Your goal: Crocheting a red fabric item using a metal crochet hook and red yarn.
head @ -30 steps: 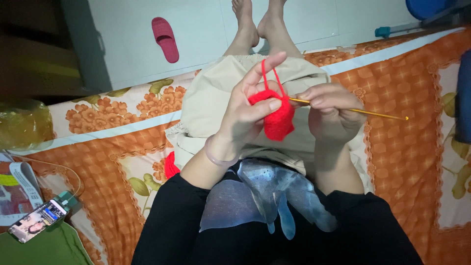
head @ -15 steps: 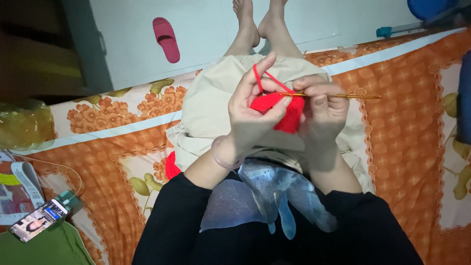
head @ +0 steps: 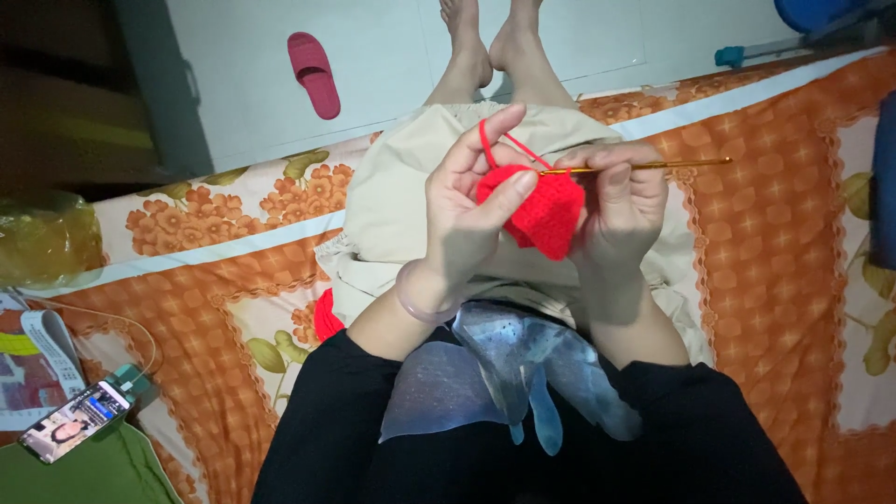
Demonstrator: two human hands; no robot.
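**Mid-stitch on a red crochet piece**

The left hand (head: 467,219) pinches the red crochet piece (head: 541,213) between thumb and fingers, with the red yarn strand (head: 495,145) looped up over its raised index finger. The right hand (head: 621,201) is closed around a golden crochet hook (head: 644,166), whose shaft points toward 3 o'clock and whose tip meets the top edge of the piece. The piece sits between both hands, above the lap, at the centre of the view.

I judge this to be a stitch in progress: the hook is at the edge and the strand is tensioned. The next move calls for catching the strand cleanly with the hook tip (which is hidden by the fingers) while the left hand keeps even tension.

The person sits on an orange floral bedsheet (head: 747,243), feet on a pale floor. A pink slipper (head: 313,75) lies at 11 o'clock, a phone (head: 75,420) with a lit screen at 8 o'clock, and a red yarn ball (head: 327,317) peeks out beside the beige skirt (head: 392,205).
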